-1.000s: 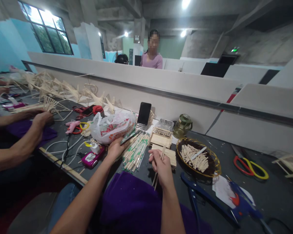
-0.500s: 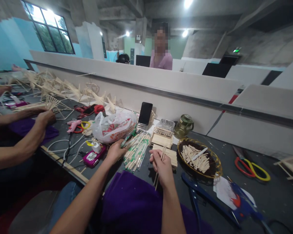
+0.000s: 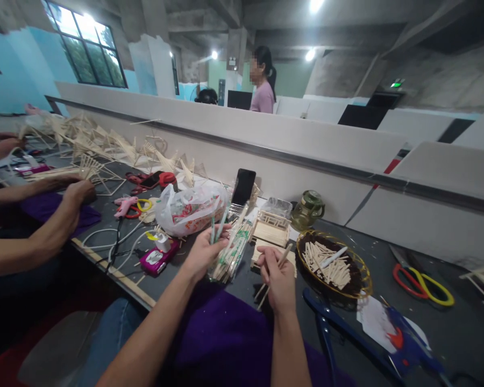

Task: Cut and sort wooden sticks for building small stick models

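Observation:
My left hand (image 3: 204, 251) is closed round a few wrapped chopsticks (image 3: 219, 226), lifted from the pile of wrapped chopsticks (image 3: 233, 252) on the dark table. My right hand (image 3: 277, 277) grips a pair of bare bamboo sticks (image 3: 282, 257) that slant up to the right. Just beyond both hands stands a small stick-built frame (image 3: 271, 230) on a flat stack of sticks. A purple cloth (image 3: 226, 338) lies over my lap.
A round basket (image 3: 358, 282) of cut sticks sits to the right, with a blue glue gun (image 3: 403, 344), a blue cutter (image 3: 326, 322) and red-yellow scissors (image 3: 423, 279). A plastic bag (image 3: 189, 207), a phone (image 3: 243, 186) and a green jar (image 3: 310, 207) stand behind. Other people's arms (image 3: 44, 231) work at left.
My left hand has lifted a few wrapped chopsticks off the pile. My right hand has tilted its sticks further to the right. The person beyond the partition has turned sideways.

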`<state>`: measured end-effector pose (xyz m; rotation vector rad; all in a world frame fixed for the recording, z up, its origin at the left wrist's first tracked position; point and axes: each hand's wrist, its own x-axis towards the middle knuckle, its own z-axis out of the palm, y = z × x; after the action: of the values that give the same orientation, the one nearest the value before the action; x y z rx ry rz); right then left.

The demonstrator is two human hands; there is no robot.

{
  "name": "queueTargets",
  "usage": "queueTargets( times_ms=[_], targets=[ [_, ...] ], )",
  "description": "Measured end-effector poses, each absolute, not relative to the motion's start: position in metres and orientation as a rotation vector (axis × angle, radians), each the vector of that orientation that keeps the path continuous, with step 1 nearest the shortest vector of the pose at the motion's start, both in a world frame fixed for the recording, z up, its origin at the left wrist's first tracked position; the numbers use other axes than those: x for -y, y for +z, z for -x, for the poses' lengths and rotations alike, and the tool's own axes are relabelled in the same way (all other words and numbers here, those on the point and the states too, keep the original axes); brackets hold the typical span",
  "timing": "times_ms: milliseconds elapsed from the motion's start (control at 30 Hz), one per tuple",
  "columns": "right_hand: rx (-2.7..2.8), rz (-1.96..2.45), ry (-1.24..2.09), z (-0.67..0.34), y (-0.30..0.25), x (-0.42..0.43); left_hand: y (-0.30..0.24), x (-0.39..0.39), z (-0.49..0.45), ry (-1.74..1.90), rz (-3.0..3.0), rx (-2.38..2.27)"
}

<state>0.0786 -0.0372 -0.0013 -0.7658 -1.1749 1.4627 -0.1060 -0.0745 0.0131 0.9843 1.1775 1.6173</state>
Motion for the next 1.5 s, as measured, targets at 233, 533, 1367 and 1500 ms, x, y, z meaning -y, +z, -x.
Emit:
queueTargets(
  times_ms=[233, 533, 1367, 1500],
  targets=[
    [1.093, 0.863, 1.371, -0.081, -0.005, 0.035, -0.009, 0.077, 0.050, 1.534, -0.905, -0.965],
    [1.189, 0.785, 1.172, -0.086, -0.003, 0.040, -0.020, 0.077, 0.043, 1.525, -0.872, -0.986],
    [1.683, 0.989, 0.885, -0.071, -0.016, 0.035, -0.030, 0.072, 0.041, 1.593, -0.894, -1.175],
    [1.694, 1.019, 0.956, -0.071, -0.022, 0.032, -0.034, 0.072, 0.042, 1.557, -0.907, -1.224]
  ],
)
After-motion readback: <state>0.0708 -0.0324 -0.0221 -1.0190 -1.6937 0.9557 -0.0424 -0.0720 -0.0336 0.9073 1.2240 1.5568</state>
